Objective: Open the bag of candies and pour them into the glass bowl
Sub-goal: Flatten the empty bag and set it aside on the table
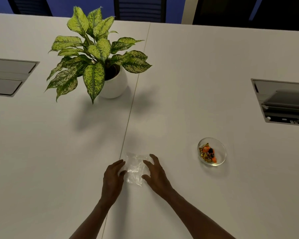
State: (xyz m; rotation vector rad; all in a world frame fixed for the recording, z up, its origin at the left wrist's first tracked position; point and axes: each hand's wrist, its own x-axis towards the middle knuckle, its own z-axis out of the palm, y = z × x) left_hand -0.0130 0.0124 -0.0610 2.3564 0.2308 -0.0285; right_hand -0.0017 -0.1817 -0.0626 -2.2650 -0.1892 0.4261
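Observation:
A clear plastic bag [134,167] lies flat and looks empty on the white table [59,152], near the front edge by the centre seam. My left hand [112,177] rests at its left side and my right hand [156,173] at its right side, fingers spread, fingertips at the bag's edges. Neither hand closes around it. Off to the right stands a small glass bowl [220,156] holding gold, orange and dark wrapped candies [207,152].
A potted plant [97,56] with speckled green leaves in a round white pot stands at the back, left of centre. Recessed cable hatches sit in the table at the left edge [9,76] and right edge [281,102]. Dark chairs line the far side.

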